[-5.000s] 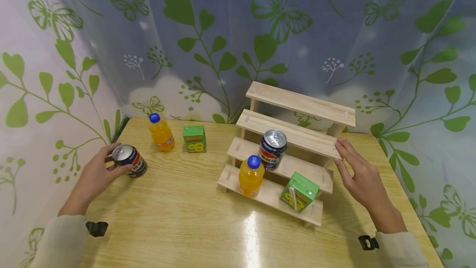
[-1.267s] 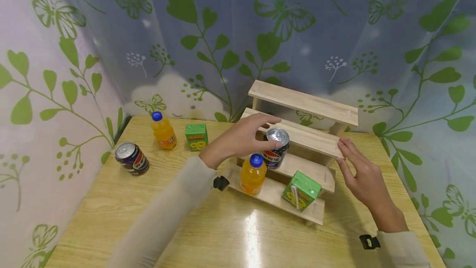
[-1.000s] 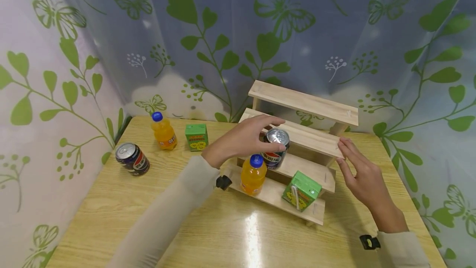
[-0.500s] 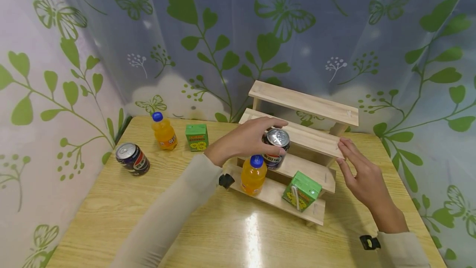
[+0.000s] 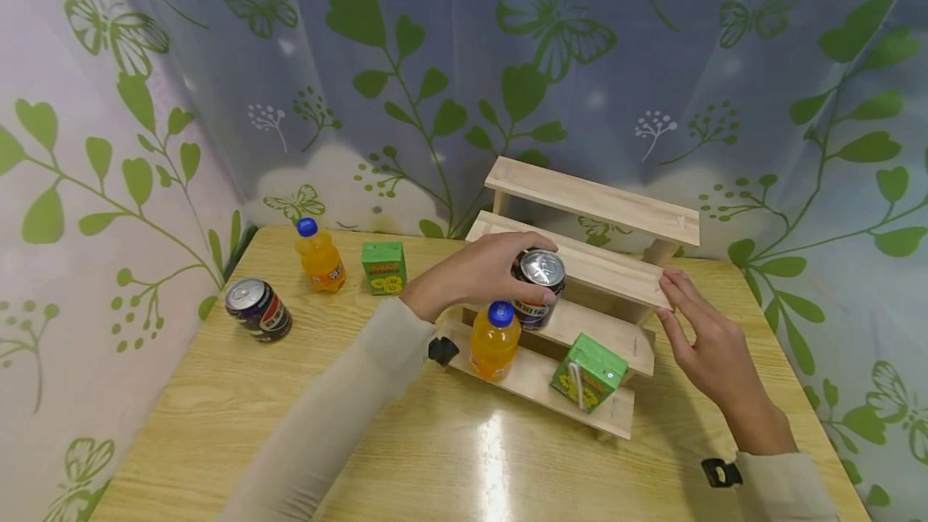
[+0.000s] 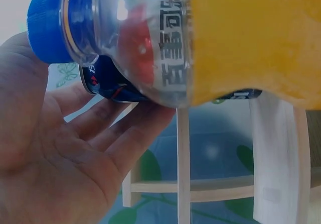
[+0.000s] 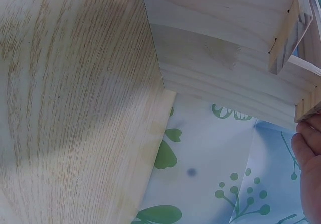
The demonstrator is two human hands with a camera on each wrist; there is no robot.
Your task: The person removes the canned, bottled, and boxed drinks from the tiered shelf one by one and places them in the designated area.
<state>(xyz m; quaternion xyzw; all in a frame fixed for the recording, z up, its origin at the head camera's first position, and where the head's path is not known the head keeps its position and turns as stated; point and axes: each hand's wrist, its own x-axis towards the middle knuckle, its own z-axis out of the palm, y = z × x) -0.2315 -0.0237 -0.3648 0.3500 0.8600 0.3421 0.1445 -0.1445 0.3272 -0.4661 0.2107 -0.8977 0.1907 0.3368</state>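
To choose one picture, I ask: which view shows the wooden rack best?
The head view, because the four-tier wooden rack shows almost whole. Left wrist shows it partly behind an orange drink bottle; right wrist, only a part.

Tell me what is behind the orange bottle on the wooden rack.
Behind the orange bottle, on the next shelf, is a dark can with the left hand around it. In the head view, the bottle covers part of that shelf; anything there is hidden.
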